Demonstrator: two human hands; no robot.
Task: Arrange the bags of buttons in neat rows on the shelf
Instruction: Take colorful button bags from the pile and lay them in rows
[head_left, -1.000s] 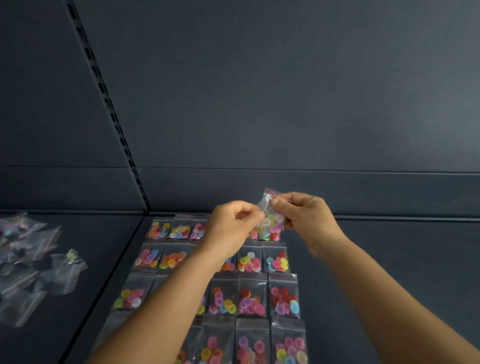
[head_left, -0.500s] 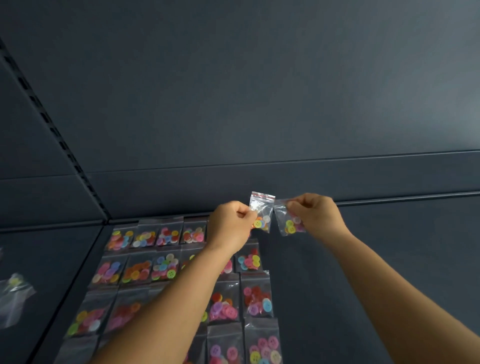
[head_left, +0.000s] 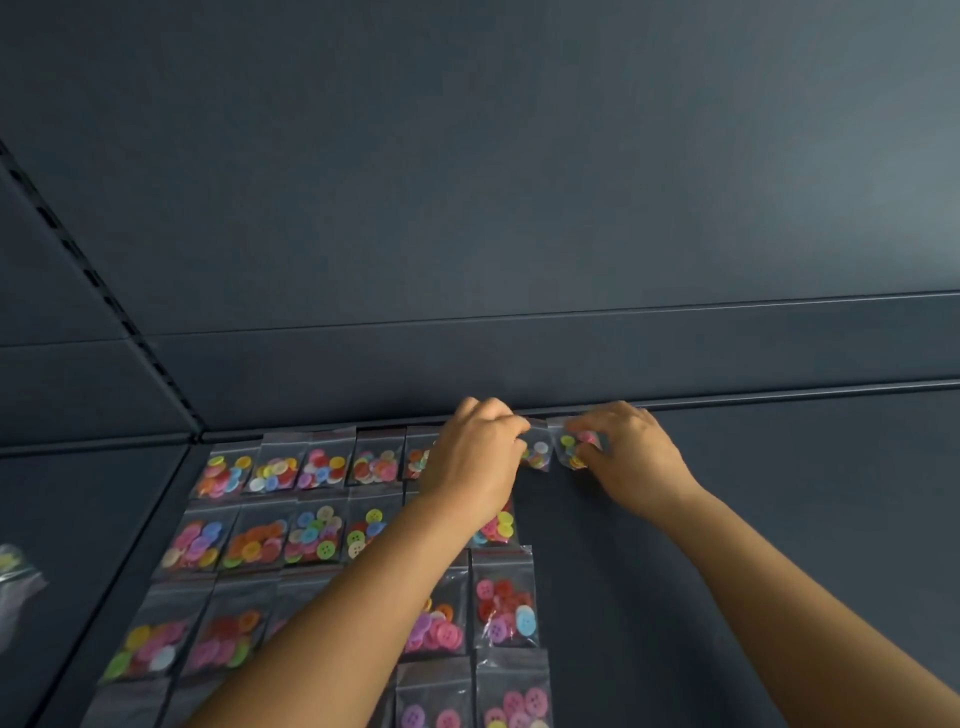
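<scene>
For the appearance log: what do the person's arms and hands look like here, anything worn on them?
Both forearms are bare as far as the frame shows: no sleeves, gloves, watch or bracelets. No rings are visible on the left hand or the right hand. The picture is soft, so fine detail cannot be told.

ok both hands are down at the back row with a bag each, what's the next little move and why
Probably let go: the left hand and right hand each hold a bag, left bag and right bag, already extending the back row at the shelf back edge.
</scene>
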